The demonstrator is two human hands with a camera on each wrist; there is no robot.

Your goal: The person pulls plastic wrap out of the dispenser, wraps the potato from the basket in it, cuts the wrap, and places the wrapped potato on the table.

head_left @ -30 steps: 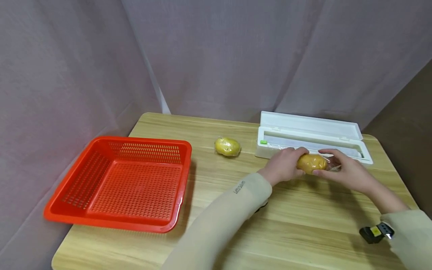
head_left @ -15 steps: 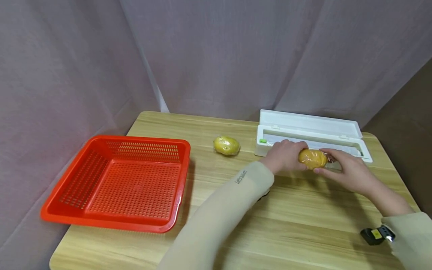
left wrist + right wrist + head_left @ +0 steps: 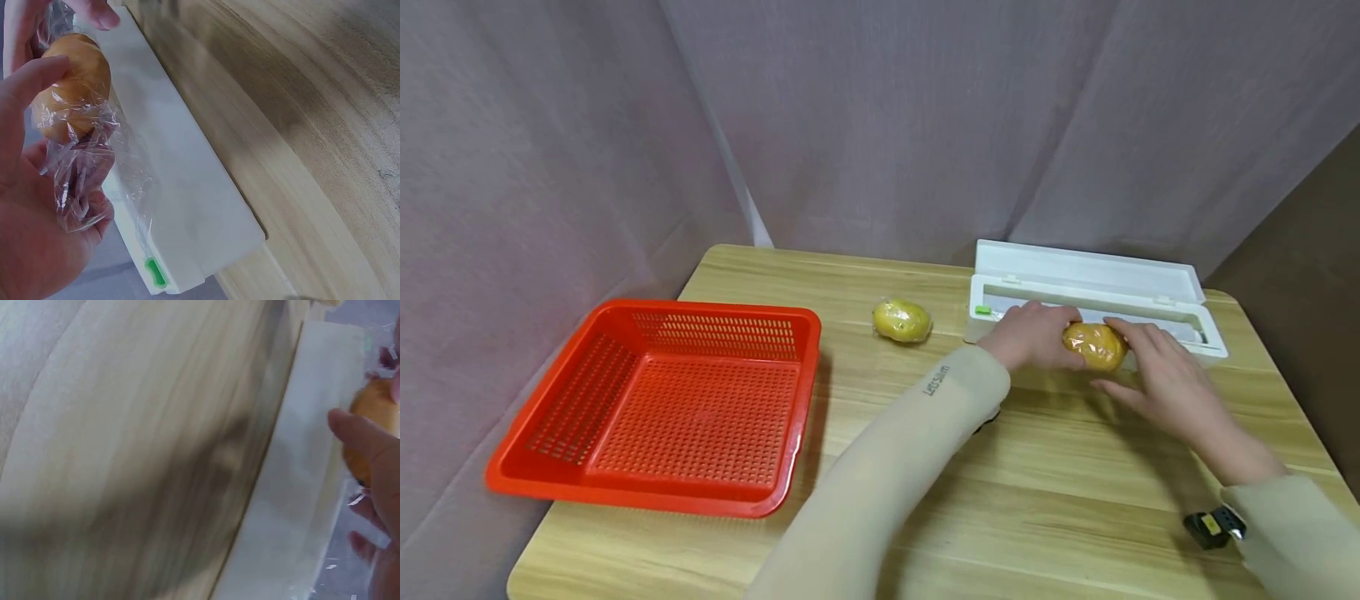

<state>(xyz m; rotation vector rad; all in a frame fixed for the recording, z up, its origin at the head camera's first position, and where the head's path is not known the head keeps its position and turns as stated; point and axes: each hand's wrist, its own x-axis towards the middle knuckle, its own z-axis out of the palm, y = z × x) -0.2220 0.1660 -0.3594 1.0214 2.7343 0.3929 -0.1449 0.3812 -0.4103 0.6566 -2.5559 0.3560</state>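
Note:
My left hand (image 3: 1036, 335) grips a potato (image 3: 1095, 347) with clear cling film around it, above the front of a white cling film box (image 3: 1213, 340). In the left wrist view, the thumb (image 3: 40, 76) presses on the potato and loose, crumpled film (image 3: 78, 187) gathers at its near end. My right hand (image 3: 1176, 387) is at the potato's other end, fingers against its far side, thumb (image 3: 356, 428) held out away from it. Another film-wrapped potato (image 3: 902, 322) lies on the table, left of the box.
A red perforated plastic basket (image 3: 808, 400) stands at the left of the wooden table (image 3: 1037, 517). The box's lid (image 3: 1086, 271) is raised at the back, and a green slider (image 3: 982, 310) sits at its left end. Grey curtains (image 3: 880, 125) hang behind.
The potato has turned slightly and shifted a little away from me. My right thumb has come off it, and that hand has opened wider. The left hand keeps its grip.

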